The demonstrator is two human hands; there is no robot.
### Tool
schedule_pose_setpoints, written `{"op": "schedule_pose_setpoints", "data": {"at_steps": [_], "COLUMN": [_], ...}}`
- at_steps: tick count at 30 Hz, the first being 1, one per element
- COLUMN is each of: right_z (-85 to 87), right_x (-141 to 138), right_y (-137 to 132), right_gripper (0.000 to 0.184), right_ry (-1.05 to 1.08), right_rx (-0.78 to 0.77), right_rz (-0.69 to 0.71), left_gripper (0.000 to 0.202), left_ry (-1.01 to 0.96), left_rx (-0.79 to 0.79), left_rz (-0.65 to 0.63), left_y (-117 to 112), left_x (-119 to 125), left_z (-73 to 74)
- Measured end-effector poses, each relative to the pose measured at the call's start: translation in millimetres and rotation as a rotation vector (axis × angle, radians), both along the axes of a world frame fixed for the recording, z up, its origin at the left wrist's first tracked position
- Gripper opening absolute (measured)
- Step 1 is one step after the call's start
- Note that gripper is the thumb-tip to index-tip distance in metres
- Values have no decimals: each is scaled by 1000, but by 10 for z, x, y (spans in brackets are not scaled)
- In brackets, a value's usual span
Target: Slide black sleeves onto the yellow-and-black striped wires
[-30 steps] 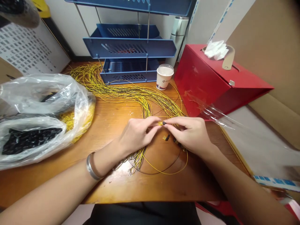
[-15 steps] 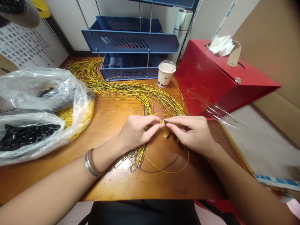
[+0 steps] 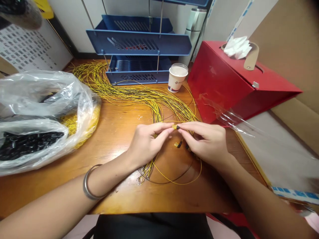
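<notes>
My left hand (image 3: 149, 141) is closed in a pinch, its fingertips at the yellow end of a small yellow-and-black connector (image 3: 174, 126). Opposite it, my right hand (image 3: 208, 139) pinches the black end between thumb and index finger. Just below the fingertips lies another yellow-and-black connector (image 3: 177, 144), partly beside my right fingers. A large bundle of thin yellow and black wires (image 3: 139, 94) curves across the table behind and under both hands. Some bare metal wire ends (image 3: 143, 174) show below my left wrist. Other dark connectors are partly hidden by my right hand.
At left sits a clear plastic bag (image 3: 87, 93) with black parts (image 3: 30, 142) and yellow parts (image 3: 92, 122). Blue stacked trays (image 3: 139, 43), a paper cup (image 3: 177, 79) and a steel flask (image 3: 195, 25) stand behind. A red tissue box (image 3: 219, 83) is at right.
My left fingertips have shifted slightly, exposing more of the yellow end of the connector. The left forearm and its bangle have moved a little left. My right hand keeps its pinch.
</notes>
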State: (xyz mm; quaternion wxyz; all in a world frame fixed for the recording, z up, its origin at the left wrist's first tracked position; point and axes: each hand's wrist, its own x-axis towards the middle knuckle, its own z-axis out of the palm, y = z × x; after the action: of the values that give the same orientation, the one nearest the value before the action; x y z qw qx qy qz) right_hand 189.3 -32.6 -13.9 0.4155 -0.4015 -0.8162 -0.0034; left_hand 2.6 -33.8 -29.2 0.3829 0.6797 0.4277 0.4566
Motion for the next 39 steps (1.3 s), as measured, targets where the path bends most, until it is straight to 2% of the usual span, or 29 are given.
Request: {"op": "schedule_pose_setpoints", "data": {"at_steps": [4,12,18,25,30,39], "right_z": [-7,-43,-48,-87,-102,-87], "right_x": [-2,11,7,-41,-42,-21], "right_y": [-8,-44,-71,-78,-51,-25], "right_gripper": [18,16,17,17,16,15], "right_ry": [-24,-110,-239,-250,-193,-160], "right_rx": [26,100,139,153,207,235], "right_rz": [-19,-33,-57,-103,-109,-53], "left_gripper": [25,18,21,25,27,24], "left_ry": [-175,-311,-388,-382,-374,-194], "left_rx": [-219,-366,-475,-468,-444,-240], "left_rz": [22,37,60,62,86,158], "left_y": [-28,-52,-66,-62,-83,-76], "left_x": [48,106,147,161,174,183], "left_z": [33,63,64,12,38,22]}}
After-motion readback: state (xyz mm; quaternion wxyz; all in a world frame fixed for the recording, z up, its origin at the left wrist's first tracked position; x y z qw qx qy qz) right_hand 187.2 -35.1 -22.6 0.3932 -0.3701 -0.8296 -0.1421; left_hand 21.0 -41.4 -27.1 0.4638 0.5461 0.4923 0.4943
